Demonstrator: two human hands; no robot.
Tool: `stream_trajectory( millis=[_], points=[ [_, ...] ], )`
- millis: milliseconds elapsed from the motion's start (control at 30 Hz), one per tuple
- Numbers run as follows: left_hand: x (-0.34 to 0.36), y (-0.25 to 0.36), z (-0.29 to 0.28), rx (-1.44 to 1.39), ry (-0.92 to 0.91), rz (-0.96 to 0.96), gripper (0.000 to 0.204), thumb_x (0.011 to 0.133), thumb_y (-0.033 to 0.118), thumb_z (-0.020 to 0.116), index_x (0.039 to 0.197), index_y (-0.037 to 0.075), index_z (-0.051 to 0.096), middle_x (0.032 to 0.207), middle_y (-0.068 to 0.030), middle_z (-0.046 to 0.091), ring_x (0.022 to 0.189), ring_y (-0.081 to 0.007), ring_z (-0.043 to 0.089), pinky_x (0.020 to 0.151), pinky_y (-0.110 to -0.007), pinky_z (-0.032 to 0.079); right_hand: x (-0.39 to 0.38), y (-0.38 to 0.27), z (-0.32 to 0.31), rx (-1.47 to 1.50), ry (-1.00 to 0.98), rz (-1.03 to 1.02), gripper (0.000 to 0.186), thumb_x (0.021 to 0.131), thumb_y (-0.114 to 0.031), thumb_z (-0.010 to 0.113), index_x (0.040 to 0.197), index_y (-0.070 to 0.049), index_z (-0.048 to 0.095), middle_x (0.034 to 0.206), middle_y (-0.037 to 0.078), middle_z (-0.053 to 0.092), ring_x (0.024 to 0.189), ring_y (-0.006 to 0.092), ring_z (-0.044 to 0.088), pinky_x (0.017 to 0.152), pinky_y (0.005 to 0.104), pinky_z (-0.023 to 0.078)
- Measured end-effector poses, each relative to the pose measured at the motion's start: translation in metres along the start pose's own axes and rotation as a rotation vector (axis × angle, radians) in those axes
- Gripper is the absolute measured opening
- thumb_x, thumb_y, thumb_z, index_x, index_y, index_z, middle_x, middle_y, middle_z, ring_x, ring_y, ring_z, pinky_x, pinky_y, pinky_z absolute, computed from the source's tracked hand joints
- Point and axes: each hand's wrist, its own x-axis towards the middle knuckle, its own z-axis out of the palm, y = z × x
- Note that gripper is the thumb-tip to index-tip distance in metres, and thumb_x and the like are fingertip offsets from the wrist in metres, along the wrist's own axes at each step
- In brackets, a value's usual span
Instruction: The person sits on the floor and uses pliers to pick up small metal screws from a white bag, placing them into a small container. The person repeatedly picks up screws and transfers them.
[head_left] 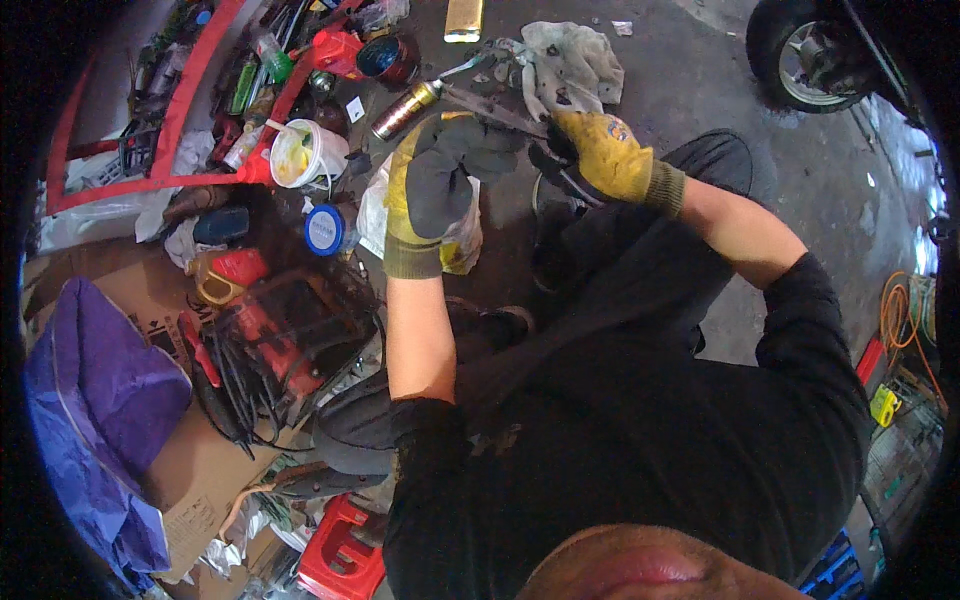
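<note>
My left hand [440, 185], in a yellow glove with a dark grey palm, is raised with the palm showing and its loosely bent fingers apart; I see nothing held in it. Across from it, my right hand [605, 158] wears a matching glove and is closed round a long grey metal tool [500, 112]. The tool's narrow end reaches left, just above the left fingers; its kind is unclear. Beyond the left hand lies a gold spray can [407, 110]. A dirty grey rag [575, 65] is past the right hand, and a white and yellow bag [463, 248] sits under the left wrist.
To the left stand a white bucket [308, 155], a jar with a blue lid [325, 230] and a red metal frame [150, 188]. Nearer are a clear-lidded tool case [290, 325], a purple cloth [105, 390] and a red canister [340, 555]. A wheel [808, 62] is at far right.
</note>
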Motion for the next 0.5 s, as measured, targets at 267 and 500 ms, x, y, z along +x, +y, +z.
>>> stream_trajectory(
  millis=[267,500],
  points=[
    [-0.001,-0.017,0.033,-0.288,0.338,0.0,0.036,0.106,0.039,0.051,0.11,0.006,0.062,0.097,-0.0058,0.07,0.082,-0.0172,0.067,0.074,-0.03,0.056,-0.001,-0.005,0.004,-0.042,0.014,-0.063,0.025,0.082,-0.015,0.061,0.106,-0.004,0.061,0.085,0.019,0.07,0.081,0.0376,0.07,0.067,0.0484,0.054],
    [-0.006,-0.028,0.029,0.089,0.367,0.148,0.027,0.104,0.026,0.054,0.118,0.005,0.063,0.108,-0.0027,0.067,0.093,-0.0132,0.064,0.08,-0.027,0.052,-0.005,-0.003,0.01,-0.093,0.122,-0.201,0.036,0.079,-0.015,0.064,0.11,0.0,0.055,0.089,0.018,0.064,0.079,0.0352,0.066,0.067,0.0443,0.053]
  ],
)
